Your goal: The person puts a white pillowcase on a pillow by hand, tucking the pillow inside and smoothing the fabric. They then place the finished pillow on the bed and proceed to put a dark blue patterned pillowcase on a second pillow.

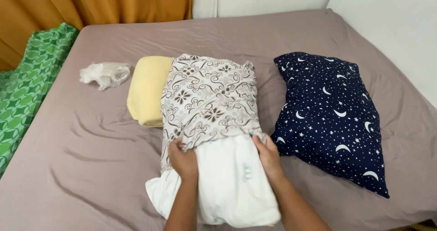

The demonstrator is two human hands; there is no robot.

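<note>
A white pillow (227,181) lies in the middle of the bed, its far half inside a beige pillowcase with a brown floral pattern (209,94). My left hand (183,158) grips the left side of the pillowcase's open edge. At the right side of that edge my right hand (268,156) pinches the cloth. Both hands rest on the pillow, and the near half of the pillow sticks out bare toward me.
A folded yellow cloth (145,89) lies left of the pillow, with a crumpled clear plastic bag (104,73) beyond it. A dark blue pillow with moons and stars (330,117) lies on the right. The taupe bedsheet (91,167) covers the bed; green patterned cloth (27,89) lies at the left edge.
</note>
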